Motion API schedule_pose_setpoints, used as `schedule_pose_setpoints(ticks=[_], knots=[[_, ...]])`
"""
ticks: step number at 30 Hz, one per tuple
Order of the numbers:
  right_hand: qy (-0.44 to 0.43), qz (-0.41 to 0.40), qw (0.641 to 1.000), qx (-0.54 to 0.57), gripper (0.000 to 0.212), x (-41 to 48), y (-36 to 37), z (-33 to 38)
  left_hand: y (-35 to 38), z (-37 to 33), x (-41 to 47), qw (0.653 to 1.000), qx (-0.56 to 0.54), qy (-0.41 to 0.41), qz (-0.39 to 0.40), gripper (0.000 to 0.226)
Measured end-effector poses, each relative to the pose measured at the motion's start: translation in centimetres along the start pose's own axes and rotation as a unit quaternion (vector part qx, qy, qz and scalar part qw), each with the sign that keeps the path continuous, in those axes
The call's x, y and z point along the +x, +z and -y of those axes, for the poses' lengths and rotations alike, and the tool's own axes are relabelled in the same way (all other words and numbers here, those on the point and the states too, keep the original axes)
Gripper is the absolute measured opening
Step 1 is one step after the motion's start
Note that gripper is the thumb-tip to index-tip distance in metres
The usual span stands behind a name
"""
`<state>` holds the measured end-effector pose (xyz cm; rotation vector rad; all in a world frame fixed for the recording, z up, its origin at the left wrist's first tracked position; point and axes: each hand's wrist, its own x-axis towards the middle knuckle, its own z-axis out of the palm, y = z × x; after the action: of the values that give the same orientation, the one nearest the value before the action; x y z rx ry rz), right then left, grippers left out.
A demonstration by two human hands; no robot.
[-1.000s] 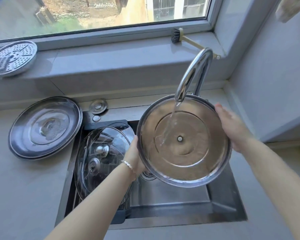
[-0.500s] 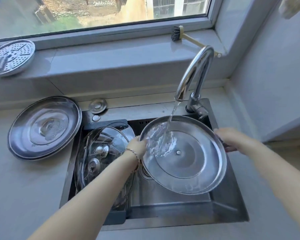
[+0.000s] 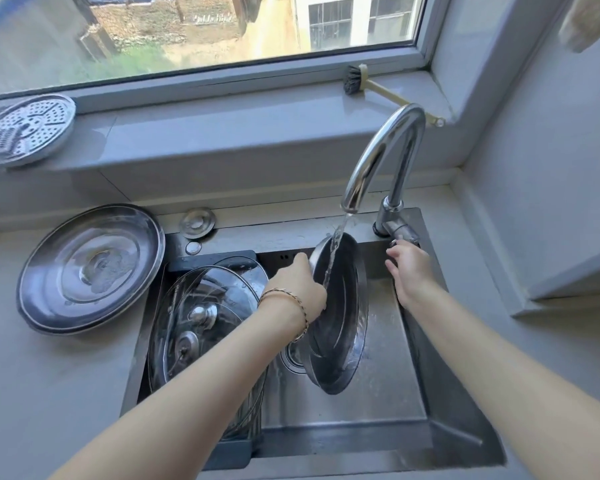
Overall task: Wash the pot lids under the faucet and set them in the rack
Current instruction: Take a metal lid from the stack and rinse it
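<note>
My left hand (image 3: 300,284) grips a steel pot lid (image 3: 343,317) by its left rim and holds it nearly on edge in the sink (image 3: 440,403). Water from the curved faucet (image 3: 378,157) runs onto the lid's upper part. My right hand (image 3: 407,268) is off the lid, with its fingers at the faucet lever (image 3: 400,232). Glass lids (image 3: 201,313) stand in the dark rack (image 3: 229,455) on the sink's left side. Another large steel lid (image 3: 90,268) lies flat on the counter at the left.
A small round sink cover (image 3: 197,221) lies behind the rack. A perforated steamer plate (image 3: 23,129) and a dish brush (image 3: 355,79) rest on the window sill. A wall corner stands close at the right.
The lid has tipped from facing up to nearly on edge. My right hand has let go of its rim and moved up to the faucet lever.
</note>
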<state>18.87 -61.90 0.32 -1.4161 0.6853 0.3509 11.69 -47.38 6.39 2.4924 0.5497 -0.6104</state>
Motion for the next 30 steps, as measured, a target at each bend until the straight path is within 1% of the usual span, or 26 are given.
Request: schedule_pose_setpoints(ticks=[2,3,4,5,7,8,10,12,13,14,15,16,17,18,19,21,22,24,26,27,30], knots=[[0.000,0.050,0.999,0.007,0.053,0.1,0.1,0.0,0.2,0.4,0.2,1.000,-0.017,-0.003,0.011,0.009],[-0.005,0.074,0.997,-0.010,0.055,0.1,-0.2,0.0,0.4,0.8,0.3,0.999,-0.028,-0.010,0.020,0.010],[-0.016,0.094,0.994,-0.052,0.055,0.0,-0.6,-0.2,0.5,1.0,0.2,0.999,-0.042,-0.017,0.031,0.012],[-0.033,0.107,0.986,-0.124,0.052,-0.3,-1.2,-0.4,0.6,1.2,0.1,0.997,-0.059,-0.026,0.041,0.014],[-0.063,0.143,0.951,-0.265,0.040,-2.1,-2.0,-0.9,0.6,1.5,-0.2,0.990,-0.113,-0.055,0.057,0.015],[-0.063,0.178,0.932,-0.310,0.033,-3.4,-2.1,-1.3,0.6,1.6,-0.4,0.986,-0.138,-0.070,0.065,0.014],[-0.067,0.274,0.891,-0.356,0.026,-6.4,-2.3,-2.1,0.5,1.8,-0.8,0.976,-0.179,-0.095,0.081,0.014],[-0.088,0.359,0.840,-0.399,0.027,-9.5,-2.5,-2.6,0.3,1.7,-1.4,0.953,-0.256,-0.127,0.101,0.016],[-0.118,0.375,0.817,-0.422,0.027,-10.6,-2.5,-2.9,0.1,1.5,-1.8,0.936,-0.301,-0.144,0.112,0.015],[-0.168,0.363,0.795,-0.456,0.022,-11.4,-2.5,-3.1,-0.2,1.3,-2.5,0.916,-0.347,-0.157,0.123,0.012],[-0.224,0.332,0.775,-0.489,0.016,-11.8,-2.5,-3.2,-0.4,1.0,-3.1,0.896,-0.390,-0.165,0.131,0.010],[-0.272,0.296,0.764,-0.505,0.016,-12.0,-2.6,-3.1,-0.6,0.7,-3.7,0.878,-0.427,-0.165,0.136,0.013],[-0.303,0.262,0.766,-0.503,0.020,-11.9,-2.8,-3.0,-0.6,0.7,-4.1,0.866,-0.454,-0.156,0.137,0.020],[-0.317,0.236,0.781,-0.483,0.022,-11.8,-2.9,-2.8,-0.5,0.7,-4.4,0.857,-0.476,-0.142,0.135,0.028],[-0.318,0.215,0.805,-0.452,0.021,-11.6,-3.1,-2.4,-0.3,1.0,-4.7,0.852,-0.491,-0.126,0.132,0.034],[-0.296,0.187,0.855,-0.383,0.012,-11.1,-3.5,-1.6,0.2,1.7,-5.1,0.854,-0.493,-0.108,0.127,0.036],[-0.277,0.178,0.878,-0.347,0.010,-10.8,-3.7,-1.2,0.5,2.2,-5.4,0.854,-0.492,-0.110,0.132,0.034],[-0.232,0.171,0.918,-0.274,0.010,-10.3,-4.2,-0.8,1.0,3.5,-6.0,0.843,-0.496,-0.139,0.157,0.028],[-0.191,0.165,0.938,-0.237,0.009,-9.9,-4.8,-0.8,1.5,4.9,-6.6,0.834,-0.498,-0.169,0.170,0.023],[-0.174,0.158,0.943,-0.236,0.009,-9.8,-5.0,-1.0,1.8,5.6,-6.9,0.836,-0.493,-0.177,0.166,0.023],[-0.131,0.136,0.960,-0.209,0.005,-9.6,-5.6,-1.6,2.4,7.3,-7.7,0.836,-0.496,-0.180,0.153,0.024]])
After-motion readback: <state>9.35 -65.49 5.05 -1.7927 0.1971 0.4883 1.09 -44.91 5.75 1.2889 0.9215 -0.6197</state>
